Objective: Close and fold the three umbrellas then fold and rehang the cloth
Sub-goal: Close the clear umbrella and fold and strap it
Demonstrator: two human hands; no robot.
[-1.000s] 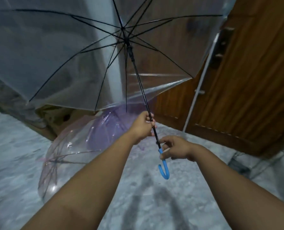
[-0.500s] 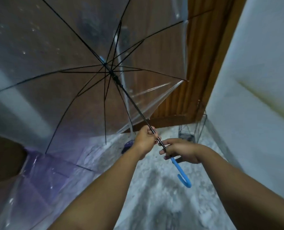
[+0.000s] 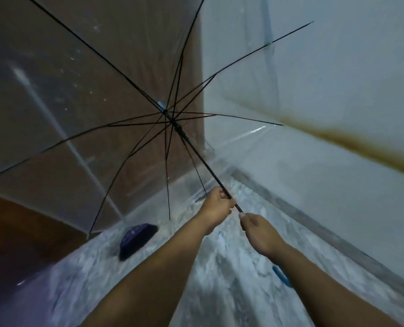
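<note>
The see-through plastic umbrella with thin black ribs (image 3: 130, 95) is open, up over a grey speckled stone floor (image 3: 231, 279). The left hand (image 3: 216, 205) grips its black pole. The right hand (image 3: 261, 234) grips lower, above the blue hook handle (image 3: 281, 276). A white wall with a brown stain (image 3: 337, 114) stands right, a brown wooden door (image 3: 19, 220) left. A dark purple bundle (image 3: 137, 237) lies on the floor.

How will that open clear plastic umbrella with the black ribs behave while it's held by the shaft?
The clear plastic umbrella probably feels light but unwieldy: its wide canopy spreads far from both hands. The left hand and right hand grip low on the thin shaft, so it may sway. Its film looks floppy between ribs.
</note>
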